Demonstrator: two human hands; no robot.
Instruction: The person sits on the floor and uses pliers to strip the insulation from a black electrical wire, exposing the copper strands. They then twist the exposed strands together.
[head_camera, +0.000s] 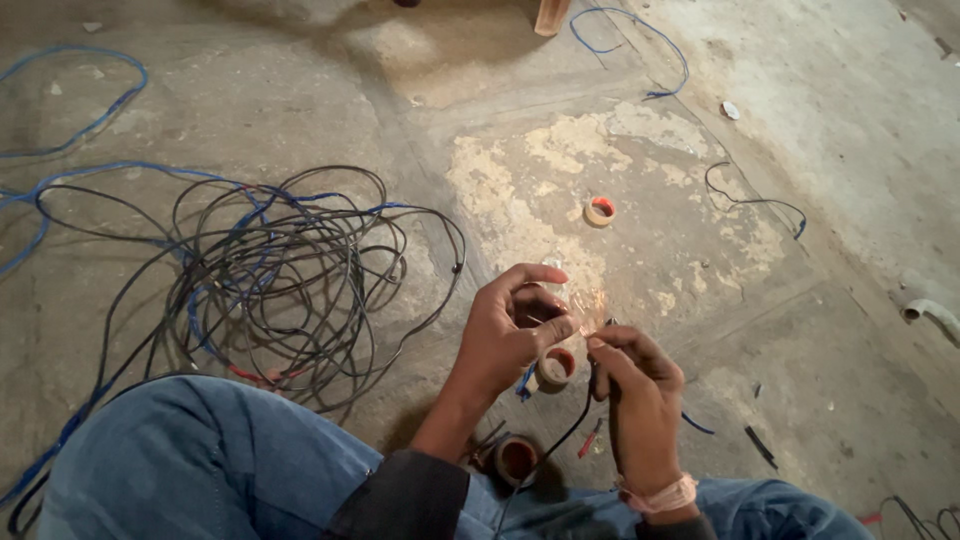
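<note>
head cam: left hand (510, 335) has a tape roll (556, 367) hooked under its fingers, thumb and forefinger pinching the clear tape end. right hand (632, 385) is closed round a black wire (560, 445) that runs down toward the lap. the wire tip points up, just right of the tape end, nearly touching. spare roll (600, 210) sits further out on the floor (780, 320).

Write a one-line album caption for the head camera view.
Seated on a concrete floor, the left hand and right hand pinch bare wire strands beside a tangled wire pile and tape rolls.
</note>
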